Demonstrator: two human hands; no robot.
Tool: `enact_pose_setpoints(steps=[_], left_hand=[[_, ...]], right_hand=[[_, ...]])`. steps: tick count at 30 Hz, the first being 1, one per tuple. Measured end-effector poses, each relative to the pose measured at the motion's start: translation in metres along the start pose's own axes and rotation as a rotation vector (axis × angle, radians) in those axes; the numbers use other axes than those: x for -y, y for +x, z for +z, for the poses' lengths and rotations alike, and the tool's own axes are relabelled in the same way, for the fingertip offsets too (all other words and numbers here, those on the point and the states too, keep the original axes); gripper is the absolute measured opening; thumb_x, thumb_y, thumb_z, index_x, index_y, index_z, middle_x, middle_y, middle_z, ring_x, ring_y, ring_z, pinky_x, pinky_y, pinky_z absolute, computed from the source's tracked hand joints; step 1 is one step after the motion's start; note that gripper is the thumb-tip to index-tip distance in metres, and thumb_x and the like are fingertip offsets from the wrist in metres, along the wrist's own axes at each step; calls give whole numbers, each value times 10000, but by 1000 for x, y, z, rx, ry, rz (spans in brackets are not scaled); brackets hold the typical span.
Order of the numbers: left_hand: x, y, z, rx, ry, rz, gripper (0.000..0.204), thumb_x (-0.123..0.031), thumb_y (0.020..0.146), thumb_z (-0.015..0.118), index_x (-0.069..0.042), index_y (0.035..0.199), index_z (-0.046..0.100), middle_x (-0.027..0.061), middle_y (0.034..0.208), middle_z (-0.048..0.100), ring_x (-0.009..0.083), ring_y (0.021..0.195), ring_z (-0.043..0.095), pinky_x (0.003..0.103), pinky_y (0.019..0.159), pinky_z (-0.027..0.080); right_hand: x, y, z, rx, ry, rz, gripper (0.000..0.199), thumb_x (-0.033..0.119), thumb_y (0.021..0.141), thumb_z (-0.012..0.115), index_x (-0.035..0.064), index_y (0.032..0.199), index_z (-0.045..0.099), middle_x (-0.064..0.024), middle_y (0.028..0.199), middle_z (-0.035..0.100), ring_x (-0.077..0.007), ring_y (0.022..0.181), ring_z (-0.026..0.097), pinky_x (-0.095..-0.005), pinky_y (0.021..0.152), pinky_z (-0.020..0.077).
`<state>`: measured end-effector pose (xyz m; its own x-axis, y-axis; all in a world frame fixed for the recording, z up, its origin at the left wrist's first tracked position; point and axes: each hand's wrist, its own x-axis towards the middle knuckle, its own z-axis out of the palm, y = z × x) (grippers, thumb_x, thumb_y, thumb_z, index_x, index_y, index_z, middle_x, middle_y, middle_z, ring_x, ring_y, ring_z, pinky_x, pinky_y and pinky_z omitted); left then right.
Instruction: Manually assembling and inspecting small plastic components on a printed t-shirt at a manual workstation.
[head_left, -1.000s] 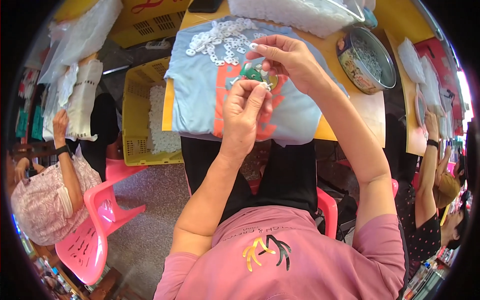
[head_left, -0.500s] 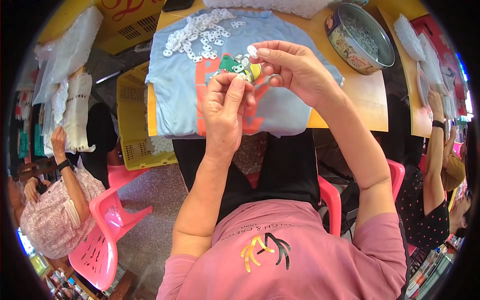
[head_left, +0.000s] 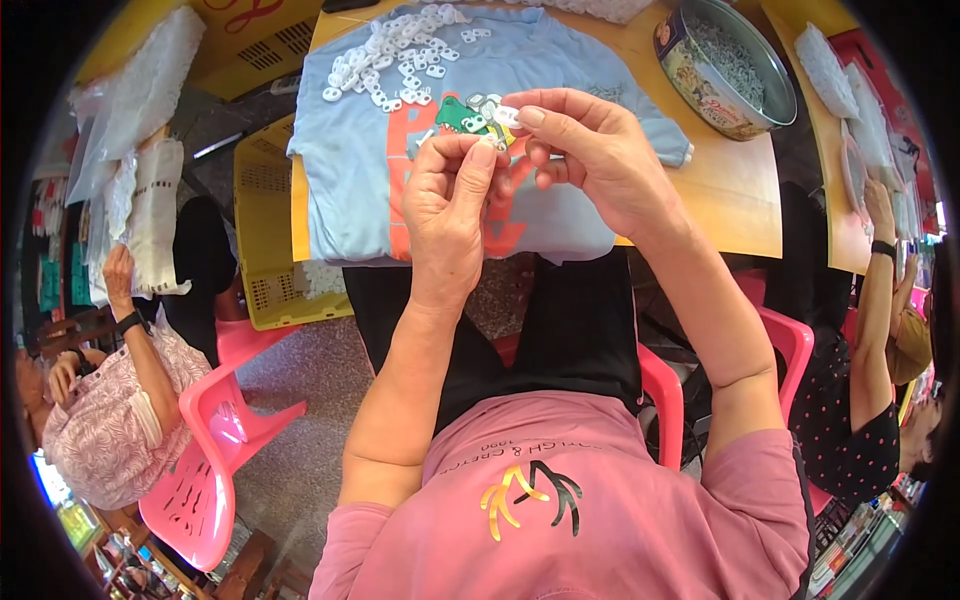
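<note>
My left hand and my right hand meet above a light blue cloth spread on a wooden table. Together the fingertips pinch a small white plastic piece. A pile of several more white pieces lies on the cloth at the far left. The cloth carries an orange and green print, partly hidden by my hands.
A round tin holding small pieces stands at the table's far right. A yellow crate sits left of the table. A person on a pink chair sits at left; another person's arm is at right.
The view has shifted so the table sits higher in the picture. My hands stay together on the small white piece, fingers slightly rearranged.
</note>
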<state>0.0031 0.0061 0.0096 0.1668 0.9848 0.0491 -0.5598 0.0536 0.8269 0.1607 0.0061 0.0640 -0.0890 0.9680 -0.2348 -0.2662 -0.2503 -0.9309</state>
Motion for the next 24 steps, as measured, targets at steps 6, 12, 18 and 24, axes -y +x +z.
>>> enact_pose_setpoints(steps=[6,12,18,24], left_hand=[[-1,0,0,3,61,21,82,-114,989,594,-37,975,570,26,787,630,71,670,569,211,614,456],[-1,-2,4,-18,58,22,84,-112,991,589,-34,975,564,27,797,628,73,671,570,215,618,461],[2,-3,3,-21,95,43,91,-119,994,587,-34,979,559,31,805,631,73,673,574,215,600,463],[1,-4,4,-39,120,42,100,-124,992,589,-33,969,556,32,798,633,70,670,579,213,594,466]], right_hand=[[-13,-5,6,-28,78,-101,285,180,962,642,-12,1171,654,-16,893,652,-51,715,586,-215,623,505],[-20,-8,9,-78,11,-203,263,159,962,638,-15,1158,661,-17,869,649,-53,687,564,-219,618,496],[-23,-10,11,-117,-72,-281,258,144,953,648,-22,1150,661,-26,880,661,-58,693,567,-230,621,504],[-23,-10,14,-158,-157,-321,244,132,955,643,-28,1139,655,-33,913,661,-62,701,568,-233,625,505]])
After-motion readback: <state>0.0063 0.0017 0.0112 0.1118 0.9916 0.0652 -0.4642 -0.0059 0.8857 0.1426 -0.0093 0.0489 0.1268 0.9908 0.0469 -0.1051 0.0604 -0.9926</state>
